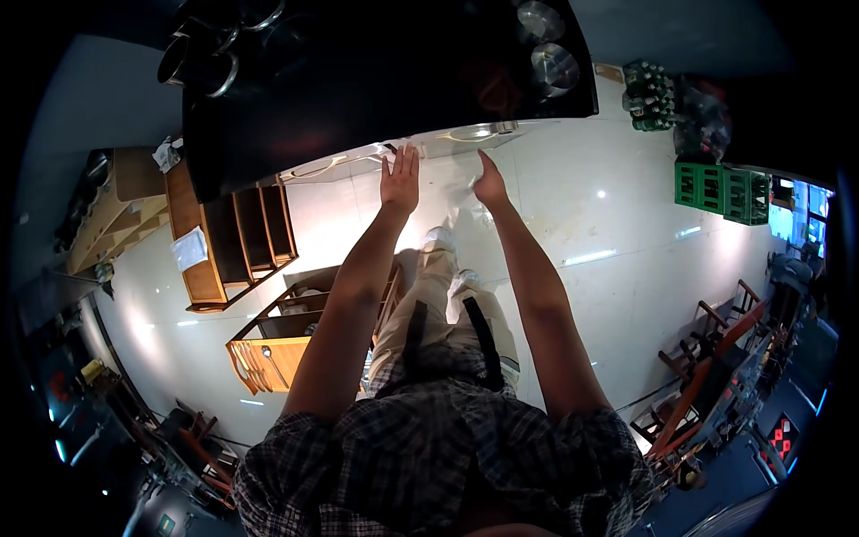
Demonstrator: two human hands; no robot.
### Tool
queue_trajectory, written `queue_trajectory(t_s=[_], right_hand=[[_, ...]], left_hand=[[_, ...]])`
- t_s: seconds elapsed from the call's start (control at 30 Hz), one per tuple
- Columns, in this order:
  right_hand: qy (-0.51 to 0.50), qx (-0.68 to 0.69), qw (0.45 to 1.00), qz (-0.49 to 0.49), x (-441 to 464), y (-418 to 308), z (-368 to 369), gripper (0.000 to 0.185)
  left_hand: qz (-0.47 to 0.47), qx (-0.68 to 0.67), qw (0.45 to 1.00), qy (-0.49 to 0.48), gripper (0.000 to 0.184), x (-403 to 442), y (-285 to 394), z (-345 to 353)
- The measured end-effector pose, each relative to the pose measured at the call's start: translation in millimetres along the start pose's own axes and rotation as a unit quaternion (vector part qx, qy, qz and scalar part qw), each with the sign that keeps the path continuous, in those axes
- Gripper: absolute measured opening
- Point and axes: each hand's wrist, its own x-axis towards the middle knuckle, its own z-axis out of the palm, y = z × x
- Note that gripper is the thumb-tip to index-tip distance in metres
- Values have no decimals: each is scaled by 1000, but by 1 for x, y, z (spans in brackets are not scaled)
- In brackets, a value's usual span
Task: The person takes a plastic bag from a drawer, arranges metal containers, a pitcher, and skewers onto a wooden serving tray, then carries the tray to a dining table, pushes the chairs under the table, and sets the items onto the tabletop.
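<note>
A long black bench (385,103) stands over a pale, shiny tiled floor (582,295); beside its edge, the left hand (400,183) is open, empty; the right hand's (489,186) grip is unclear.

Dark plaid short-sleeved shirt (412,447), beige trousers (435,277), black straps (481,336), pale shoes (438,236).

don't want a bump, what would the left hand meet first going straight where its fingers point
The left hand would probably meet the front edge of the black counter first, though depth is unclear.
</note>
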Motion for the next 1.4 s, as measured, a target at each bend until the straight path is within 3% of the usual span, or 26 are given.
queue_trajectory(t_s=[0.13, 0.27, 0.33, 0.4, 0.47, 0.57, 0.67, 0.7, 0.73, 0.8, 0.83, 0.93, 0.97, 1.0, 1.07, 1.13, 1.2, 1.27, 1.33, 1.4], right_hand=[[41, 8, 998, -43, 17, -8, 10, 64], [-25, 19, 999, 27, 10, -13, 5, 52], [-49, 26, 997, 50, -1, -3, 7, 47], [-30, 176, 982, 61, -12, -1, 6, 38], [-37, 131, 990, 44, -21, -8, -4, 35], [-40, 48, 998, -24, -46, -34, -22, 32], [-59, 7, 993, -104, -77, -65, -41, 30], [-81, -8, 988, -134, -87, -78, -48, 28], [-102, -22, 981, -165, -99, -88, -54, 26], [-137, -25, 971, -193, -120, -101, -64, 28], [-164, -30, 963, -211, -129, -105, -68, 30], [-166, -3, 967, -192, -160, -109, -79, 33], [-166, -48, 966, -194, -170, -109, -85, 35], [-174, -44, 962, -206, -180, -110, -91, 35], [-225, -143, 958, -109, -202, -109, -104, 37], [-235, -122, 958, -111, -220, -87, -104, 37], [-235, 16, 960, -153, -246, -76, -108, 35], [-232, 33, 957, -169, -278, -76, -108, 33], [-230, 133, 942, -205, -304, -82, -107, 33], [-246, 144, 939, -193, -322, -85, -107, 33]], left_hand=[[-13, 7, 1000, 8, 58, 11, 1, 3], [-22, 19, 1000, -9, 58, 20, 3, 8], [-30, -18, 998, 46, 57, 16, 5, 8], [-28, -89, 995, 25, 58, 9, 5, -3], [-34, -160, 986, 13, 58, 2, 4, -16], [76, -355, 911, 197, 60, -34, 3, -34], [140, -340, 909, 194, 57, -93, 11, -86], [164, -331, 899, 237, 55, -107, 16, -88], [153, -329, 899, 243, 55, -119, 20, -87], [144, -329, 919, 164, 45, -142, 25, -79], [144, -320, 918, 186, 27, -151, 29, -72], [107, -408, 882, 209, 15, -187, 39, -56], [100, -376, 885, 254, 13, -202, 45, -53], [86, -372, 887, 260, 13, -217, 50, -48], [53, -383, 878, 283, 14, -247, 63, -37], [32, -407, 865, 291, 13, -286, 77, -32], [-71, -487, 830, 263, 15, -324, 97, -19], [-95, -503, 813, 277, 18, -362, 113, -3], [-129, -484, 829, 247, 21, -393, 126, 5], [-156, -532, 801, 226, 25, -418, 134, 18]])
